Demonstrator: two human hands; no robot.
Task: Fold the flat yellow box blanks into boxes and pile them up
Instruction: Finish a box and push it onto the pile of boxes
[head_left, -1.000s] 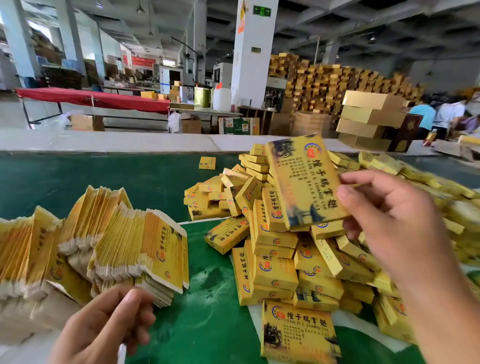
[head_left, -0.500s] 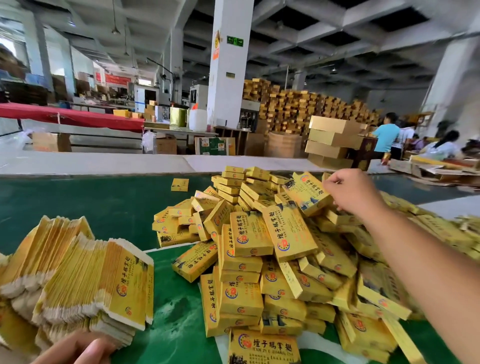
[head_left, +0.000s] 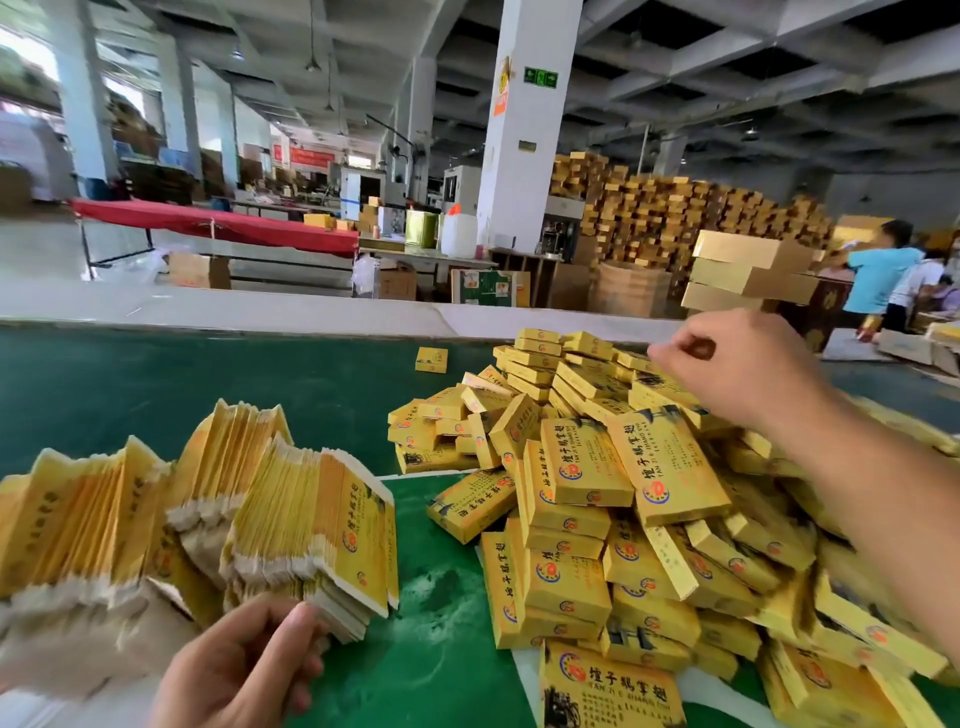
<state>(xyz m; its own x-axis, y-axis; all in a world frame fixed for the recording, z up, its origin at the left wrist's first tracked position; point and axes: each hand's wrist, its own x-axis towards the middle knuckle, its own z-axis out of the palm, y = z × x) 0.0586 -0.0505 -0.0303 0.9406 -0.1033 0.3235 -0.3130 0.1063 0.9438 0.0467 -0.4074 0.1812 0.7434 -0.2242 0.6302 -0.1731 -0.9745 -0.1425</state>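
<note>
1. Nearest the camera, the left hand (head_left: 244, 670) reaches in from the bottom edge; its fingers curl loosely, and the thumb tip meets the lower corner of the fanned stack of flat yellow printed cardboard box blanks (head_left: 311, 525); whether it pinches a blank or only touches the stack I cannot tell.
2. The stack stands on edge at the left of the green table surface (head_left: 156, 384), leaning leftwards in several bundles; pale unprinted flaps show along its lower edges.
3. At the bottom right, one folded yellow box with red round logo and dark lettering (head_left: 610, 688) lies face up, cut off by the frame edge.
4. Beyond it rises the loose heap of folded yellow boxes (head_left: 582, 493), tumbled at every angle over the right half of the table; some lie flat, others tilt or stand on edge.
5. The right hand (head_left: 737, 364) stretches over the far top of the heap, its forearm crossing from the right edge; the fingers are curled with nothing visible between them; it hovers just above the topmost boxes.
6. A single small yellow box (head_left: 431, 359) lies apart on the green surface, behind the heap's left side.
7. Farther back stand a white square pillar (head_left: 524, 156), a red-covered long table (head_left: 218, 226) and a tall wall of stacked golden-brown cartons (head_left: 675, 213); at far right, a person in a turquoise shirt (head_left: 878, 275) stands beside large tan cartons.
</note>
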